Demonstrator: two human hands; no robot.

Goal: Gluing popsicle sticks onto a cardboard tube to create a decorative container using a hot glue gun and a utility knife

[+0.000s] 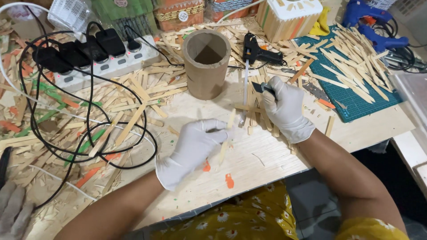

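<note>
Head view: left hand (191,149) pinches a stick (227,135). Right hand (284,109) grips a knife (262,87) near the brown tube (206,64).

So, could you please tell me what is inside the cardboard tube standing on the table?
The cardboard tube stands upright and open. Only its bare brown inner wall and a shadowed bottom show; nothing sticks out. The near wall covers the lower inside, so that part cannot be seen.

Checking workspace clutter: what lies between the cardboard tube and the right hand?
In the head view, a black glue gun and loose wooden sticks lie between the cardboard tube and right hand.
</note>
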